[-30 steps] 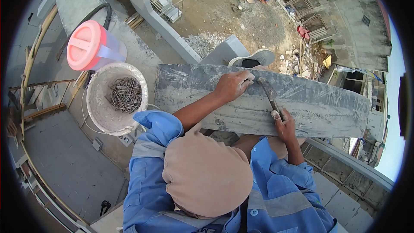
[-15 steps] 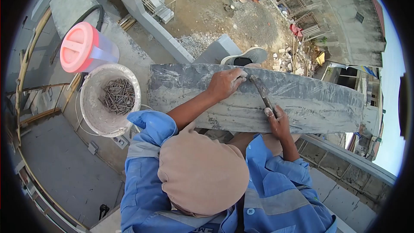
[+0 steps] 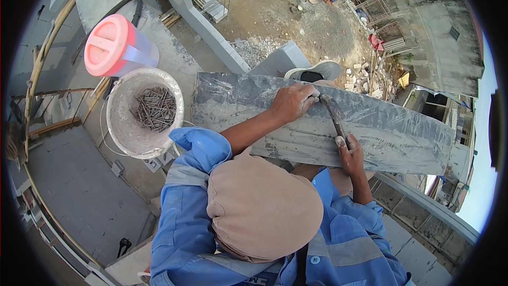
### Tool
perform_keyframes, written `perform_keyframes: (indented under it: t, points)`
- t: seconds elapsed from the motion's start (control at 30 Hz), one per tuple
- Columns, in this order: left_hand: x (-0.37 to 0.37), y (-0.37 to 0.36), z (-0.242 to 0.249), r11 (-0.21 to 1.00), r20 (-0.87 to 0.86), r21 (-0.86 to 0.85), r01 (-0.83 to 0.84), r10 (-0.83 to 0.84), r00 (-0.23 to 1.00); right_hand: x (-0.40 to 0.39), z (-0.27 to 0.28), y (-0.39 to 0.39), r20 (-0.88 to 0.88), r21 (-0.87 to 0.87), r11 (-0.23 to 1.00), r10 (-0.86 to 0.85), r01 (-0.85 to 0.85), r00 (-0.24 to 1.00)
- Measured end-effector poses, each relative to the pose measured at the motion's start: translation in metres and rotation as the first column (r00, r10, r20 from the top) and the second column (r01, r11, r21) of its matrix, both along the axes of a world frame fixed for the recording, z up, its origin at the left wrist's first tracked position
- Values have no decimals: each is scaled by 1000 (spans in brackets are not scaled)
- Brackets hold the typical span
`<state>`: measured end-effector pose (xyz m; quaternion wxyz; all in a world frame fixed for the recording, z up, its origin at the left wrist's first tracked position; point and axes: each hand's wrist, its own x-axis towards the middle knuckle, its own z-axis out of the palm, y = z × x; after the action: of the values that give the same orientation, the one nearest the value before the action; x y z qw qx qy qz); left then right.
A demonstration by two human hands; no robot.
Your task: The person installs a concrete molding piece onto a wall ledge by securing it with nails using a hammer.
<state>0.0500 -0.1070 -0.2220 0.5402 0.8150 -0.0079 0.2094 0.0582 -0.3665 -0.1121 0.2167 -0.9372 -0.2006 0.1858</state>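
Tan cap (image 3: 264, 206), grey-banded blue shirt (image 3: 344, 228)

The board (image 3: 391, 127) at mid-frame looks matt, scuffed and streaked with chalky smears, the tool (image 3: 332, 114) dull worn metal, the nails (image 3: 155, 108) at left rough metal, the lidded jug (image 3: 108, 45) at upper left smooth plastic, and the cap (image 3: 264, 206) matt cloth.

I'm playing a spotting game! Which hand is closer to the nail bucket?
Left. The left hand is over the board, right of the bucket in view; the right hand, gripping the tool, is farther right.
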Motion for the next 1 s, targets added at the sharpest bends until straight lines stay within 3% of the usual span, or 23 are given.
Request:
perform_keyframes:
  t: [0.23, 0.3, 0.73, 0.83, 0.93, 1.0]
  points:
    - [0, -4, -2, 999, -28, 53, -15, 16, 999, 1, 1, 1, -29, 36, 999, -18, 19, 999]
    - [1, -5, -2, 998, -19, 51, -30, 31, 999, 1, 6, 4, -69, -24, 999, -47, 46, 996]
    - [1, -4, 2, 999, 3, 27, -21, 21, 1000, 2, -2, -3, -9, -36, 999, -32, 32, 999]
    - [-1, -3, 3, 999, -34, 44, -18, 19, 999, 2, 4, 1, -93, -33, 998, -63, 60, 994]
    - [-3, 3, -2, 1000, 11, -28, -1, 2, 1000, 3, -10, -12, -55, -26, 999, -39, 38, 998]
    - [-12, 16, -7, 997, 36, -77, -25, 28, 999, 3, -23, -23, 63, -9, 1000, 9, -9, 998]
